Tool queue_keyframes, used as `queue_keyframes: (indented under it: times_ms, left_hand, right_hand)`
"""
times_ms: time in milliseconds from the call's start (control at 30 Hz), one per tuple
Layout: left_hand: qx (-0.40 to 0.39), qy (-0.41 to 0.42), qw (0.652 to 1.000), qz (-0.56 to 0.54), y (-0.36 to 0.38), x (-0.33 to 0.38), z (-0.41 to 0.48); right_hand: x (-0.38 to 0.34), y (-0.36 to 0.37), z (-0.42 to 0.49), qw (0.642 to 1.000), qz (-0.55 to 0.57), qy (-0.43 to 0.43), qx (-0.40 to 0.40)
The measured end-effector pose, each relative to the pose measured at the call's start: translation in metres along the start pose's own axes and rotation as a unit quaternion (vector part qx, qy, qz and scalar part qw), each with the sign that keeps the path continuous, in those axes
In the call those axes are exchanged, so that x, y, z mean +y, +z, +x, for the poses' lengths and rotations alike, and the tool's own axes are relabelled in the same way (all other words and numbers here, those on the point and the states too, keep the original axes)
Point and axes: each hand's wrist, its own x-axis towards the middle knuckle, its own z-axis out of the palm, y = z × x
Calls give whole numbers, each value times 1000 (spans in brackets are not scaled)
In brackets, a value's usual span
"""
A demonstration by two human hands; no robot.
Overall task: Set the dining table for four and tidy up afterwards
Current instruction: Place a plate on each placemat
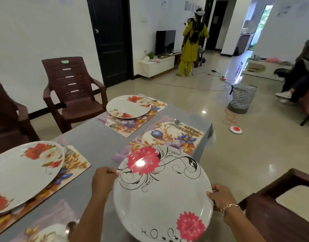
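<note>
I hold a white plate (165, 194) with pink flowers and black swirls above the near right part of the grey table (96, 142). My left hand (102, 180) grips its left rim and my right hand (221, 196) grips its right rim. Beyond it lies a bare floral placemat (169, 135) with a spoon (177, 121) at its far edge. A floral plate (128, 106) sits on the far left placemat (155, 105). Another floral plate (24, 173) rests on the near left placemat (75, 163). A fourth placemat (43, 227) shows at the bottom left.
Brown plastic chairs (71, 91) stand left of the table, and another chair (281, 206) is close on my right. A patterned basket (242, 98), cables and a red-and-white disc (235, 129) lie on the floor. One person stands by the TV; another sits at far right.
</note>
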Motion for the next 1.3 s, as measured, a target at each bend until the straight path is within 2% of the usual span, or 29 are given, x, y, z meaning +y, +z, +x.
queue_keyframes:
  times_ms: [300, 667, 800, 1000, 1100, 1167, 1200, 1233, 1300]
  left_hand:
    - [11, -2, 999, 32, 75, 30, 73]
    - [42, -91, 992, 76, 131, 53, 110]
    - [59, -113, 988, 82, 143, 57, 117]
    - [61, -111, 987, 97, 154, 54, 116]
    - [57, -96, 989, 92, 154, 52, 114]
    - [75, -86, 989, 95, 154, 52, 107]
    - [99, -81, 988, 92, 153, 54, 101]
    - [129, -73, 984, 95, 151, 54, 94]
    - [173, -51, 976, 124, 147, 55, 75]
  right_hand:
    - [-61, 0, 119, 999, -49, 20, -1]
    - [-105, 6, 224, 992, -102, 34, -62]
    - [-112, 13, 261, 988, -128, 26, -83]
    - [-115, 16, 288, 969, -229, -24, -94]
    - [-119, 16, 291, 929, -343, -77, -118]
    - [-128, 16, 284, 853, -492, -141, -108]
    - [-134, 16, 279, 811, -548, -191, -73]
    - [-139, 18, 276, 776, -580, -245, -33]
    - [-148, 29, 264, 756, -548, -357, -2]
